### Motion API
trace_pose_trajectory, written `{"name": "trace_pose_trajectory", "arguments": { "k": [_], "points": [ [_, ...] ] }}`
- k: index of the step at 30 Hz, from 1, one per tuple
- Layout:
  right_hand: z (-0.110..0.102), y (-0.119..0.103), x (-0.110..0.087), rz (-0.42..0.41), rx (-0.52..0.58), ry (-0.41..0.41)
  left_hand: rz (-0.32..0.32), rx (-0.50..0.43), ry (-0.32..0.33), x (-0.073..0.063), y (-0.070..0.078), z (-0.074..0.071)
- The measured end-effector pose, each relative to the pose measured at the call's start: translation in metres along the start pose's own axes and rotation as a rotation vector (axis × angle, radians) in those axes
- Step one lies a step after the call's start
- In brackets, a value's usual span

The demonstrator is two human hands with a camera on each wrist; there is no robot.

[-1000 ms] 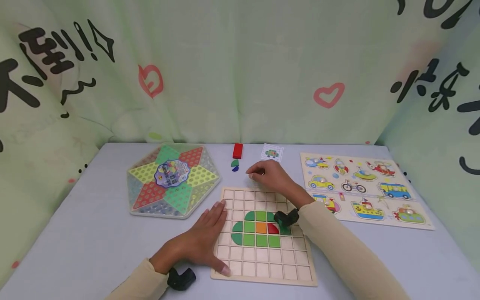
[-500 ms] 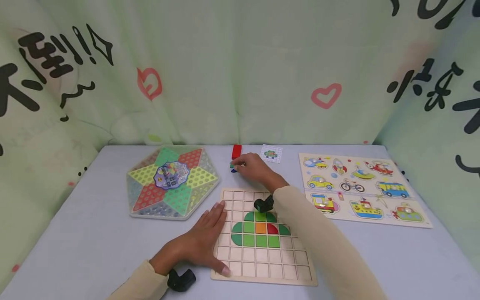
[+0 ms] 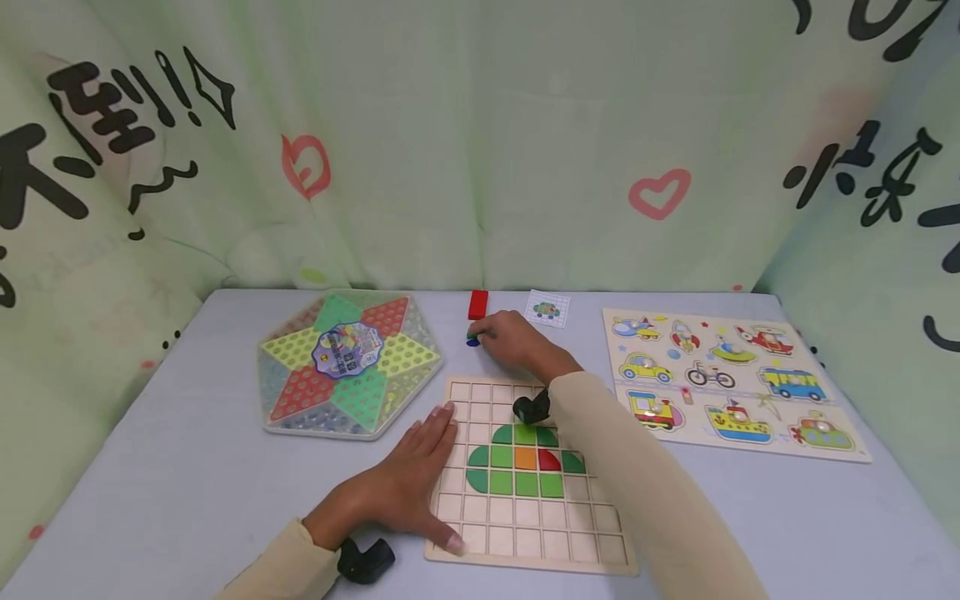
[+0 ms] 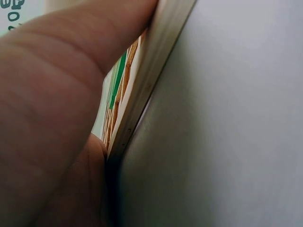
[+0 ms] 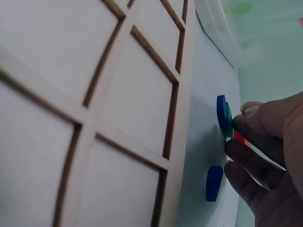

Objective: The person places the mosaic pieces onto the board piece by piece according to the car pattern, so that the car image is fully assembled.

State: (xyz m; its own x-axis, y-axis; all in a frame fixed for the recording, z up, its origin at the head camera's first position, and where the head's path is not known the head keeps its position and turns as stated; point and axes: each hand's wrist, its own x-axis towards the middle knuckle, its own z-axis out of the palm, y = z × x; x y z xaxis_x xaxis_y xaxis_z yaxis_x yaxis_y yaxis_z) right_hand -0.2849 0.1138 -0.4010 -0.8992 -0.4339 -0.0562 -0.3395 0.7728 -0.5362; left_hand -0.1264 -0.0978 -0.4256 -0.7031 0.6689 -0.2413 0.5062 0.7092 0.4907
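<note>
In the head view my left hand (image 3: 408, 479) rests spread along the left edge of a wooden grid board (image 3: 491, 537), thumb on its near corner. Green, orange and red pieces sit in the board's middle squares. Beyond the board's far edge, my right hand (image 3: 521, 343) reaches down over small curved pieces. The right wrist view shows its bent fingertips at a green piece (image 5: 229, 120) beside a blue piece (image 5: 221, 113). A second blue piece (image 5: 214, 183) lies apart, close to another fingertip. Whether thumb and finger pinch the green piece is unclear.
A red block (image 3: 477, 305) and a small pattern card (image 3: 547, 308) lie at the table's back edge. A hexagonal star game board (image 3: 390, 392) lies on the left, a vehicle picture puzzle (image 3: 738, 400) on the right. A patterned curtain (image 3: 480, 150) hangs behind.
From above the board's far edge, my right hand has moved left to the small green and blue pieces, staying there over the last half second. My left hand has kept its place.
</note>
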Motion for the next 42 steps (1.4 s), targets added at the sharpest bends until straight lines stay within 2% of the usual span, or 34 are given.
{"name": "trace_pose_trajectory", "arguments": {
  "k": [8, 11, 18, 31, 42],
  "points": [
    [0.003, 0.001, 0.0, -0.02, -0.013, 0.0, 0.003, -0.002, -0.001, 0.0, 0.0, -0.001],
    [0.005, 0.002, -0.001, 0.008, -0.025, 0.008, 0.009, -0.007, 0.003, 0.0, 0.0, -0.001],
    [0.004, 0.014, -0.007, 0.087, -0.019, 0.087, 0.011, 0.008, 0.005, -0.001, 0.001, 0.0],
    [-0.006, 0.021, -0.016, 0.224, 0.016, 0.076, 0.003, -0.004, 0.011, -0.002, 0.003, 0.0],
    [-0.013, 0.024, -0.021, 0.197, 0.046, 0.123, 0.005, -0.002, 0.009, -0.001, 0.003, -0.001]
  ]
}}
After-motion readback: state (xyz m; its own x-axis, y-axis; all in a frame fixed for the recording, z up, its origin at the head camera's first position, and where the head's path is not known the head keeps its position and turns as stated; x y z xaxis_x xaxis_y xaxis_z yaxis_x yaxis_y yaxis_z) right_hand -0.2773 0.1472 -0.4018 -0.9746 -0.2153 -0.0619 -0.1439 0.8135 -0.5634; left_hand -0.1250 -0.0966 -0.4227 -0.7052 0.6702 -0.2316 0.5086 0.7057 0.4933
